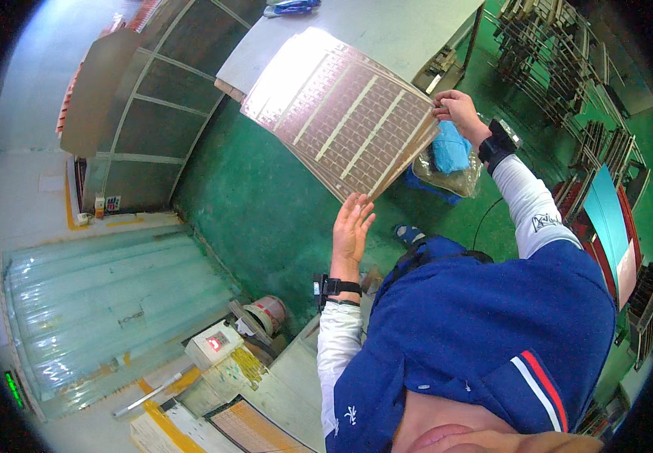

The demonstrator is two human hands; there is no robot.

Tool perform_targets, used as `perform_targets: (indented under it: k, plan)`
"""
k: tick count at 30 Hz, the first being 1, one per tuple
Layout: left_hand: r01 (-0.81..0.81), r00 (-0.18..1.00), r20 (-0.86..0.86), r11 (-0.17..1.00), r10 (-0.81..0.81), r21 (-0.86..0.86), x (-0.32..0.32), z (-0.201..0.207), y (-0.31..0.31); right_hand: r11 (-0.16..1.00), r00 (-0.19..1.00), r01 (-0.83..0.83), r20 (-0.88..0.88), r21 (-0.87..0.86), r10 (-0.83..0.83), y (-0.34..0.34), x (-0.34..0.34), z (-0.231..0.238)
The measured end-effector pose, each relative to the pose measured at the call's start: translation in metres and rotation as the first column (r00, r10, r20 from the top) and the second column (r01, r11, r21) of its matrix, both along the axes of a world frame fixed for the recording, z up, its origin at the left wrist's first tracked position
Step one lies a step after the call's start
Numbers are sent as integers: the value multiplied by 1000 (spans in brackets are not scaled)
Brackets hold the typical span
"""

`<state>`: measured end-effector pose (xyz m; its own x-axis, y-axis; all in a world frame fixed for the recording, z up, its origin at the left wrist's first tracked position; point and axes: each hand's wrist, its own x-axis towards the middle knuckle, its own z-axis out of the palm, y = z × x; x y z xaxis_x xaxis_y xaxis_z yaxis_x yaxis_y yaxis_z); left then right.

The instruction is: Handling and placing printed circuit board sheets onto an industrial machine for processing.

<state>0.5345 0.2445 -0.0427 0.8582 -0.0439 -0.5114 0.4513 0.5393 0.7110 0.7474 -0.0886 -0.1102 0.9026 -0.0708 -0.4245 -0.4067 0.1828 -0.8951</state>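
Note:
A stack of thin brownish panels (356,113), printed with a grid of small shapes and pale strips, extends from the white table toward me. Its far left part is washed out by glare, and the lower panels are slightly fanned out. At the right corner my right hand (458,113) is closed, thumb and fingers pinching the panel edge. My left hand (353,230) is at the near corner, its fingers stretched out and touching the edge. Both wrists wear black straps.
The white table (402,30) has a blue packet (291,7) on it. A blue bundle (451,147) lies in a plastic-lined container to the right. Metal racks (553,60) line the right side. A machine with a control box (213,343) and a bucket (268,313) stand lower left.

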Motion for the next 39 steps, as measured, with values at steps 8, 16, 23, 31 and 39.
perform_targets:
  k: [8,16,23,31,39]
  plan:
    - [-113,993,-26,987,116,114,8,-7,5,992,999,1,49,-127,6,7,2,-3]
    - [-198,974,-57,947,219,251,15,-17,24,828,934,-103,234,-551,271,17,-19,-10]
    - [-204,942,-141,853,305,480,21,-42,64,946,949,-311,-27,96,315,25,-52,32]
    - [-194,959,-69,814,275,547,26,-51,60,975,961,-206,-171,80,217,12,-63,10]
    - [-264,955,-11,869,296,419,6,-37,60,845,905,-231,-212,483,368,30,-103,15]
